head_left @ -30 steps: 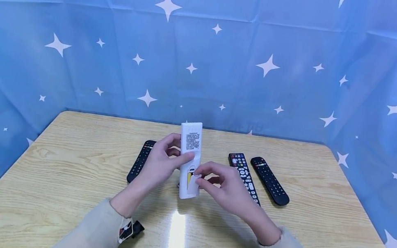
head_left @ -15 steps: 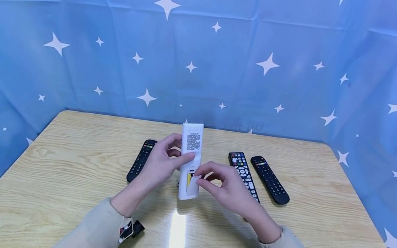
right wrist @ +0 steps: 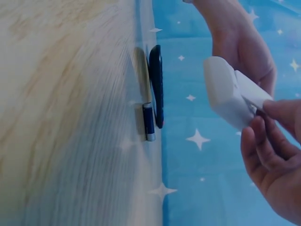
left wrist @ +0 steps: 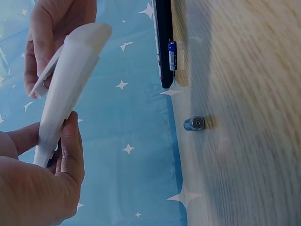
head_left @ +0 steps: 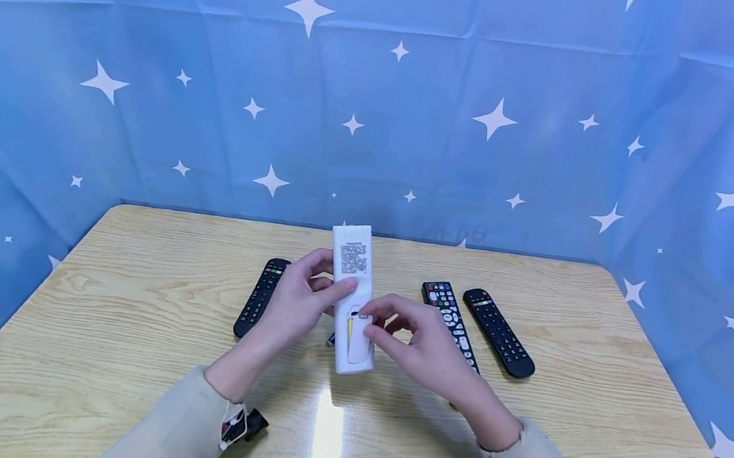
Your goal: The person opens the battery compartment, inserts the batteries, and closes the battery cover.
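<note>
My left hand (head_left: 297,297) grips a white remote control (head_left: 355,254) above the table, its printed back toward me. At its lower end, my right hand (head_left: 418,342) pinches the upper edge of the battery cover (head_left: 359,344) between thumb and fingers. In the left wrist view that cover (left wrist: 51,70) stands tilted, its pinched edge lifted off the remote. A yellow strip (head_left: 350,328) shows in the compartment beside the cover; the rest of the compartment is hidden. Below, one battery (left wrist: 194,124) lies on the table, seen end-on in the left wrist view.
A black remote (head_left: 257,300) lies left, partly behind my left hand. At right lie a black remote with white buttons (head_left: 449,315) and another black remote (head_left: 498,333). A blue battery (left wrist: 172,56) rests near a remote. A starry blue cloth (head_left: 380,124) hangs behind the table.
The white remote's lower end has swung slightly right. Its cover has turned with it and lies straighter over the compartment, with less yellow showing. Both hands keep their hold.
</note>
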